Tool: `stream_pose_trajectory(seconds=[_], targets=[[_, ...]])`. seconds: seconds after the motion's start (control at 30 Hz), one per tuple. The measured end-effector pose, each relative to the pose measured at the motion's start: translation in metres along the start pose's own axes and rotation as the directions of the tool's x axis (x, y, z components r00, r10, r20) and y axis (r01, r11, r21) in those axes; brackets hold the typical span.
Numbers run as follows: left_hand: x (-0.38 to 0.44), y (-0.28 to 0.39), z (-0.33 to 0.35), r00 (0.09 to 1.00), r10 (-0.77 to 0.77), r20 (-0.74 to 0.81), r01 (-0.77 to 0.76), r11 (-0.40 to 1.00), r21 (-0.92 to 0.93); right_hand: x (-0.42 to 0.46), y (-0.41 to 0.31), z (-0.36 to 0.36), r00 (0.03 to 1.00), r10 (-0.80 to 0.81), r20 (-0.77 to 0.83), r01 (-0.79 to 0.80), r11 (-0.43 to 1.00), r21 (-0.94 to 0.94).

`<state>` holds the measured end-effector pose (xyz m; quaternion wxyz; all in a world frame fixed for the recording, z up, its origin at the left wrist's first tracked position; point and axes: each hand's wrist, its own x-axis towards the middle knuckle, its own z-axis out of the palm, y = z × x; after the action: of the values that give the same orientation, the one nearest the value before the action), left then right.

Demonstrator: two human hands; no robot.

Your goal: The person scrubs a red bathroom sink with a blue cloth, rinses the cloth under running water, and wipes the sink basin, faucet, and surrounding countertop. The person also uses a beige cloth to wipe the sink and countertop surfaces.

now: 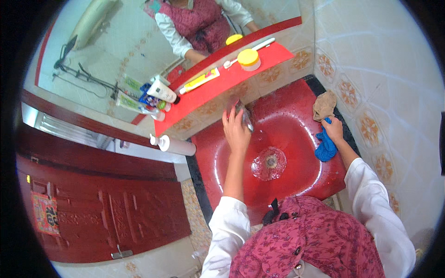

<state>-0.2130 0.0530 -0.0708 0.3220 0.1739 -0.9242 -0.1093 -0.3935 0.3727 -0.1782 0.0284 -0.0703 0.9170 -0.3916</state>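
My left hand is over the metal faucet at the back of a red washbasin, its fingers curved over the top and hiding much of it. In my right hand is a bunched blue cloth, which hangs over the basin's right rim. A crumpled beige cloth lies on that rim, just beyond my right fingers. Water shows around the drain, and drops dot the red surface.
A red shelf under the mirror carries a yellow-lidded jar, a toothbrush, a toothpaste tube and several other tubes. Left of the basin is a white pump bottle. Tiled wall borders the right side.
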Motion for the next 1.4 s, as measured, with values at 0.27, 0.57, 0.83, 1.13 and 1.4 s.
stream_pose_trajectory(seconds=[0.27,0.57,0.83,1.13,1.4], targets=[[-0.102,0.07,0.04,0.974,0.122,0.192,-0.049,0.938,-0.344,-0.002,0.005,-0.007,0.999,-0.036,0.009,0.035,0.994,0.102],[-0.219,-0.019,0.008,0.769,-0.381,0.513,0.296,0.924,0.244,-0.019,0.054,-0.023,0.991,0.084,0.1,-0.119,0.898,0.423],[-0.269,-0.079,-0.063,0.822,-0.497,0.279,0.36,0.832,0.422,-0.027,-0.028,-0.024,0.983,-0.04,0.181,-0.078,0.795,0.601],[-0.225,-0.107,-0.041,0.893,-0.429,0.139,0.381,0.882,0.275,0.046,-0.172,0.005,0.825,-0.545,-0.15,0.564,0.813,0.145],[-0.067,-0.167,0.041,0.991,-0.098,0.092,0.09,0.992,0.092,0.102,-0.119,0.11,0.805,-0.498,-0.323,0.439,0.866,-0.24]])
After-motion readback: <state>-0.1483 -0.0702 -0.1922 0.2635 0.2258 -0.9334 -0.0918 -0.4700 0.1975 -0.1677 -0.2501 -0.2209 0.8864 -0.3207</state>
